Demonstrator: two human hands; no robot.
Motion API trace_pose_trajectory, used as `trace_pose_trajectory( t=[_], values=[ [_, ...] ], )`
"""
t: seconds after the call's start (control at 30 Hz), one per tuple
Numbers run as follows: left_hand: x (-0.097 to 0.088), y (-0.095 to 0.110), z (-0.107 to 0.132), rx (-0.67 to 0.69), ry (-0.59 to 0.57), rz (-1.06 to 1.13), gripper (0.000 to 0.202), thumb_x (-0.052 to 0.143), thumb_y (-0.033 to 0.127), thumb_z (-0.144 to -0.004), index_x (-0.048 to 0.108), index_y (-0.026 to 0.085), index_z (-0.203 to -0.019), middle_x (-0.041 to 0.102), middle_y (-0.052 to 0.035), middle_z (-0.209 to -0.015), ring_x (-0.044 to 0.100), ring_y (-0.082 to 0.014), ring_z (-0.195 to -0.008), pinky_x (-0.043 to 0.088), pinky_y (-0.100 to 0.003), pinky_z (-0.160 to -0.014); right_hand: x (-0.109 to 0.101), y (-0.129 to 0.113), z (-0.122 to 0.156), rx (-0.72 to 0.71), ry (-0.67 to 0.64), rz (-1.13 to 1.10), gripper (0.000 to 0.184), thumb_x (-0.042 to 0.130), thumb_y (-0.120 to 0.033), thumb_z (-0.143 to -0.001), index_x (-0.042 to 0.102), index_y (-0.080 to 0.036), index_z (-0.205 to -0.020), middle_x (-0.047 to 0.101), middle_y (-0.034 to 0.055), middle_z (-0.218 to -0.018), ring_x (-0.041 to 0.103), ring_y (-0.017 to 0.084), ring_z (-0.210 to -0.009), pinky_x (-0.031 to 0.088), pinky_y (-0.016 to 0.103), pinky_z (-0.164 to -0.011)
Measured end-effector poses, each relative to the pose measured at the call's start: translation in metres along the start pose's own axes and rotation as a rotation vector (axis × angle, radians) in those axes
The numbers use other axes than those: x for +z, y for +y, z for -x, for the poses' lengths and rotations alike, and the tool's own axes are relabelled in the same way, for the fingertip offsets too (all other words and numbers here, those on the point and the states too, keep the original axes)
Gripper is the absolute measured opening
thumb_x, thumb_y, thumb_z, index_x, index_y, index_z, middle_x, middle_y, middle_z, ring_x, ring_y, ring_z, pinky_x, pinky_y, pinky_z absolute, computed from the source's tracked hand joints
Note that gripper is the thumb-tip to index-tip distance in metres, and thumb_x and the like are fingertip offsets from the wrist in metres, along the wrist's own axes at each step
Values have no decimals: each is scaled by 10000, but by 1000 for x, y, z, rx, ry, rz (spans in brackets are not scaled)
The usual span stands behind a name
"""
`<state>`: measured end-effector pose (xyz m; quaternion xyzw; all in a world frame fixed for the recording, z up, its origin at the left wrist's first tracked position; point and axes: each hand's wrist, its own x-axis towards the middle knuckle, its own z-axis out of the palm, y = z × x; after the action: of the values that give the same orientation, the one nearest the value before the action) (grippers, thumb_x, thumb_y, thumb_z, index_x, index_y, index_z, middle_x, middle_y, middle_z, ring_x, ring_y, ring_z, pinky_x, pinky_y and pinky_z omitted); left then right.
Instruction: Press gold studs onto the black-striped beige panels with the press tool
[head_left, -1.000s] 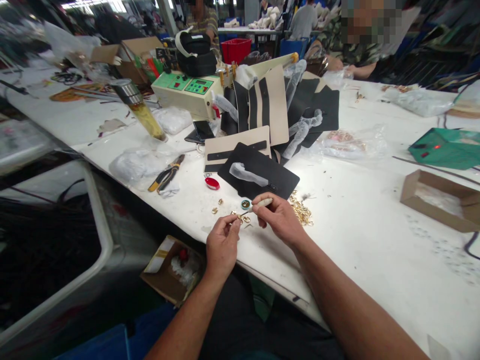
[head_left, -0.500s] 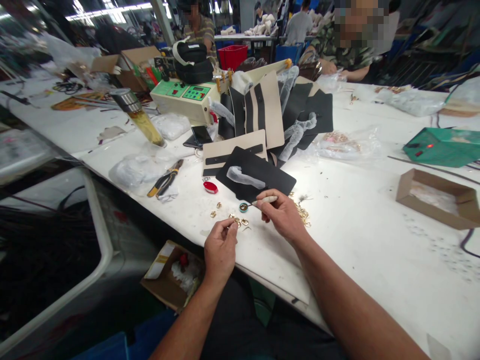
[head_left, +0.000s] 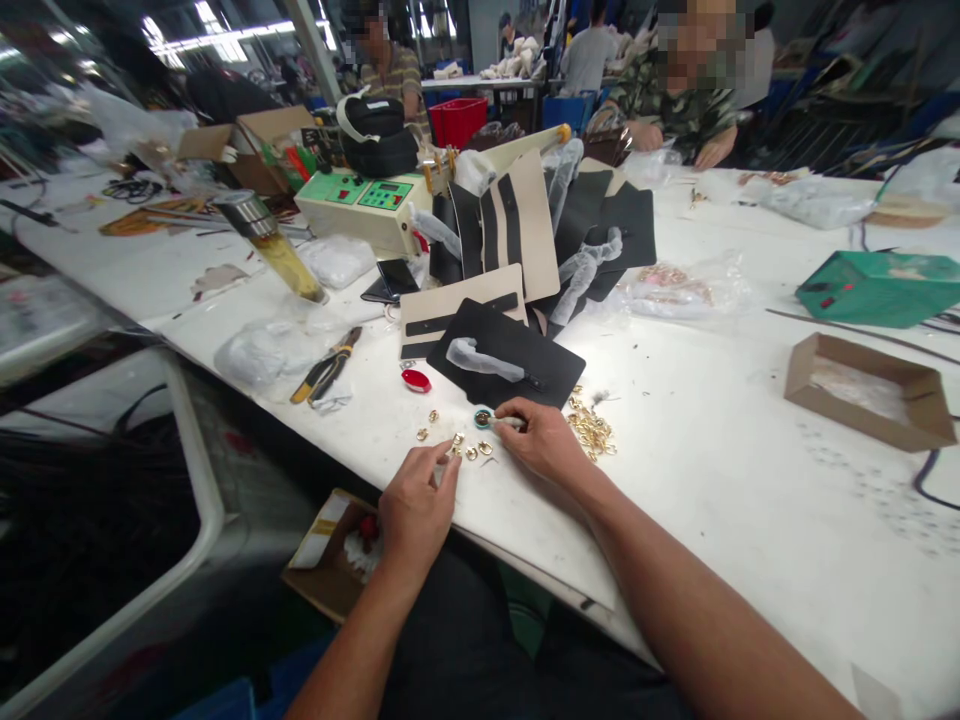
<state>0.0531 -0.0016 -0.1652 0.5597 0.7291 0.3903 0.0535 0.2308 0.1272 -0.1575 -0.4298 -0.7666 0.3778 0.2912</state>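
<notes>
My left hand [head_left: 416,500] rests at the table's near edge. Its thumb and forefinger close on a small gold metal fitting, partly hidden by the fingertips. Beside them lie several loose gold fittings [head_left: 471,453]. My right hand [head_left: 540,438] pinches a thin tool with a pale handle [head_left: 510,423], mostly covered by the fingers. The tool points at a small round teal-rimmed cup [head_left: 483,418] with something dark inside. Right of that hand is a heap of gold fittings [head_left: 594,430]. Just behind lies a black panel [head_left: 502,345] with a plastic-wrapped strap.
Black and beige panels [head_left: 525,225] are piled behind, next to a cream machine [head_left: 360,205]. Pliers [head_left: 328,367] and a red oval object [head_left: 415,381] lie to the left. A cardboard tray [head_left: 862,400] and a green box [head_left: 877,287] stand right. Another person sits across the table.
My left hand has shifted slightly left, and its fingertips are less tightly together. The right hand has turned lower over the tool, which now shows less. The view has moved a little.
</notes>
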Motion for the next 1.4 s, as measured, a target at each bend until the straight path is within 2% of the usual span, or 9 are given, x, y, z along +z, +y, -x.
trace_pose_trajectory(
  t=[0.17, 0.33, 0.53, 0.67, 0.77, 0.93, 1.1, 1.3, 1.4],
  values=[
    [-1, 5, 6, 4, 28, -5, 260, 670, 296, -947, 731, 238, -1193, 711, -16, -931, 554, -138, -612, 487, -292, -685, -2, 0, 0, 21, 16, -28, 169, 657, -322, -912, 791, -241, -977, 782, 10, -864, 646, 164, -681, 447, 270, -642],
    [9, 27, 17, 180, -53, 79, 183, 648, 262, -982, 716, 236, -1151, 714, -27, -964, 561, -136, -634, 509, -291, -714, -14, -4, -3, 94, 20, -189, 170, 689, -332, -886, 784, -224, -977, 760, 8, -808, 656, 152, -643, 460, 263, -616],
    [58, 71, 10, 313, -312, 52, 248, 631, 272, -996, 707, 240, -1230, 735, -74, -1107, 720, -236, -988, 554, -340, -853, -60, -3, -6, 224, 83, -684, 302, 800, -393, -781, 730, -187, -991, 651, -29, -637, 568, 114, -495, 373, 217, -459],
    [90, 96, -3, 337, -411, -66, 288, 671, 331, -980, 711, 266, -1257, 722, -71, -1134, 711, -262, -1007, 555, -350, -776, -81, 0, -7, 240, 147, -909, 324, 832, -355, -726, 701, -194, -974, 605, -53, -620, 511, 92, -469, 308, 200, -415],
    [101, 106, -11, 358, -468, -161, 237, 663, 329, -988, 735, 290, -1210, 716, -68, -1147, 698, -261, -1016, 549, -348, -754, -84, 1, -8, 236, 159, -965, 334, 838, -343, -716, 698, -191, -979, 618, -46, -642, 525, 93, -491, 325, 195, -422],
    [105, 115, -20, 379, -522, -213, 181, 615, 316, -1011, 736, 276, -1140, 702, -60, -1232, 690, -261, -1058, 570, -364, -780, -80, 0, -9, 233, 160, -1001, 306, 839, -328, -732, 715, -182, -971, 628, -37, -648, 537, 88, -505, 343, 179, -436],
    [108, 118, -18, 377, -506, -190, 197, 569, 270, -1005, 695, 196, -1138, 701, -116, -1255, 672, -297, -1097, 585, -399, -790, -77, -1, -9, 251, 154, -996, 286, 844, -315, -739, 724, -185, -963, 626, -35, -643, 547, 89, -500, 344, 171, -425],
    [103, 108, -15, 335, -483, -84, 163, 558, 250, -1004, 703, 183, -1037, 754, -104, -1062, 692, -268, -1046, 574, -375, -841, -69, 0, -8, 265, 134, -966, 310, 853, -335, -740, 722, -177, -971, 622, -34, -640, 536, 85, -486, 333, 165, -412],
    [90, 98, -10, 249, -435, 0, 160, 576, 226, -988, 702, 202, -1085, 759, -37, -946, 704, -180, -847, 561, -303, -794, -64, -1, -8, 264, 119, -968, 302, 854, -324, -741, 718, -176, -966, 624, -36, -633, 540, 87, -484, 346, 168, -418]
  ],
)
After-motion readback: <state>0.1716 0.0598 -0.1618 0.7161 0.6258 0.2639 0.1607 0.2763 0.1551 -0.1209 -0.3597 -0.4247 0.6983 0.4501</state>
